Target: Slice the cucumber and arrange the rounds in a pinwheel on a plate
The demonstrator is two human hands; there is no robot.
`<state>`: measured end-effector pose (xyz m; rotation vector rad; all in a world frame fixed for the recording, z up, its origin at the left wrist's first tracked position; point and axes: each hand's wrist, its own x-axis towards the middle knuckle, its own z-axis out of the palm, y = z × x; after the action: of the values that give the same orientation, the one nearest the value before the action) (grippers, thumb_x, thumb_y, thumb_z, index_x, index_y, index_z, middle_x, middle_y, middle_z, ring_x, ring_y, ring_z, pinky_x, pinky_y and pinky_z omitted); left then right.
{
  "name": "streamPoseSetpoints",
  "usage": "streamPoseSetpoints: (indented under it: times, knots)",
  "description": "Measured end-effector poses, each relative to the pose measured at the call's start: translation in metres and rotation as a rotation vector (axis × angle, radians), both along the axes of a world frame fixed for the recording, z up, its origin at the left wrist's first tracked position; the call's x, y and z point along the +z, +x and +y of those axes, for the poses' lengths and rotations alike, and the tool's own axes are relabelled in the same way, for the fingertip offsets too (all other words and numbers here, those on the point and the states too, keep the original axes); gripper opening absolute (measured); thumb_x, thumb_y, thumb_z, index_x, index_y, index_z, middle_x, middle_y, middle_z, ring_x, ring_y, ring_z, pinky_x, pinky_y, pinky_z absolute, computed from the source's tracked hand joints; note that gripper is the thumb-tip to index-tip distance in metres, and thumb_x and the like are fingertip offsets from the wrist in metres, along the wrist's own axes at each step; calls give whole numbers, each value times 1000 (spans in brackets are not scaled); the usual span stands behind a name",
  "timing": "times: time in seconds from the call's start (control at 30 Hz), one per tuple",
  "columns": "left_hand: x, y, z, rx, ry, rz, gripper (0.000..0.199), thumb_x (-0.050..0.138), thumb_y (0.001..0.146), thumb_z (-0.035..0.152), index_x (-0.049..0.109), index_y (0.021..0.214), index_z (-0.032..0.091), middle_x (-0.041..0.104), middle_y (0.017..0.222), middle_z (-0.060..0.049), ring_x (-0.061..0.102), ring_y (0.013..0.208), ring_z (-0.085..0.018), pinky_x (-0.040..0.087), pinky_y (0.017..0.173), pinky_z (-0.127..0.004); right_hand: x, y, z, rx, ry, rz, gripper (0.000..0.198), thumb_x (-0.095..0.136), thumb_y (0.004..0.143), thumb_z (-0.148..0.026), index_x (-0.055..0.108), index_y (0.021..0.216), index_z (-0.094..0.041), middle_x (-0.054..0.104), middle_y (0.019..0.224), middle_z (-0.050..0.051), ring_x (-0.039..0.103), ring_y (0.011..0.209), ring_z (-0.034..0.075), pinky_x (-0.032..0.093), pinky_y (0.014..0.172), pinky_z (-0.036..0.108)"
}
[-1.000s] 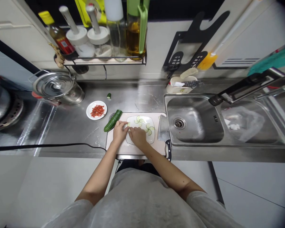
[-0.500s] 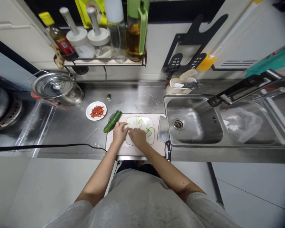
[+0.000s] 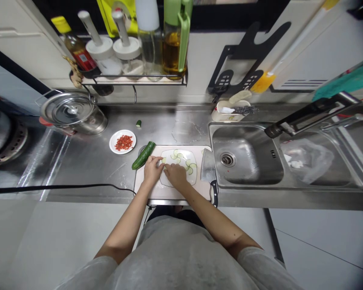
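Note:
A white plate [image 3: 186, 154] with a thin dark line round its rim lies on a pale cutting board [image 3: 142, 189]. Thin cucumber slices [image 3: 190, 166] form curved, pinwheel-like patterns at its top and right. Over the plate's left side, my left hand [image 3: 153, 170] pinches a pale cucumber slice [image 3: 163, 160] with thumb and index finger. My right hand [image 3: 176, 175] is closed close beside it, fingertips down at the plate; anything in them is hidden. A whole-looking green cucumber [image 3: 143, 155] rests across the board's upper left corner. The kitchen knife [image 3: 208, 167] lies along the right edge, black handle towards me.
A small plate of chopped red pieces [image 3: 122, 142] and a cucumber end [image 3: 138, 123] stand on the steel counter. Further left is a lidded steel pot [image 3: 74, 114]. The sink [image 3: 248, 157] adjoins the board on the right. A black cable [image 3: 78, 186] runs along the front left.
The view has tilted very slightly. Both hands stay almost in place at the plate's left side, with only small finger movement.

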<state>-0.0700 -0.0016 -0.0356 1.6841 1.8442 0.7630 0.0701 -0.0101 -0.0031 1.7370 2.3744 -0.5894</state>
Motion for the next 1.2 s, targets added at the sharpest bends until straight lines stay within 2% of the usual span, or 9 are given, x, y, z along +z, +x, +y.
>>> streamPoseSetpoints:
  times: [0.27, 0.7, 0.83, 1.0, 1.2]
  knots:
    - [0, 1, -1, 9, -5, 1, 27, 65, 77, 25, 70, 104, 23, 54, 92, -4, 56, 84, -18, 47, 79, -31, -2, 2, -1, 6, 25, 29, 35, 36, 98, -37, 61, 116, -21, 67, 96, 9, 60, 89, 22, 37, 71, 30]
    - [1, 2, -3, 24, -17, -16, 27, 64, 77, 24, 70, 104, 23, 54, 92, -4, 56, 83, -17, 47, 78, -30, -2, 1, -2, 0, 11, 26, 34, 38, 97, -37, 60, 116, -20, 67, 101, 10, 60, 93, 23, 37, 74, 31]
    - [5, 2, -5, 60, 11, -49, 27, 62, 79, 26, 69, 105, 22, 55, 94, -4, 56, 79, -15, 46, 77, -29, 1, 4, -2, -25, 18, 77, 37, 35, 98, -37, 57, 123, -21, 68, 102, 10, 60, 93, 22, 38, 75, 30]
    - [9, -16, -20, 192, 50, -68, 26, 59, 81, 30, 68, 104, 21, 56, 89, -3, 51, 67, -12, 45, 70, -27, 14, 25, -3, -151, 57, 165, 41, 34, 98, -39, 57, 126, -21, 70, 102, 8, 61, 93, 20, 39, 76, 28]
    - [10, -56, -60, 253, 26, -37, 27, 57, 81, 36, 69, 100, 21, 57, 83, -2, 49, 62, -12, 44, 65, -26, 26, 85, -23, -406, 167, 278, 39, 37, 95, -38, 66, 115, -20, 71, 87, 6, 62, 79, 18, 39, 69, 25]
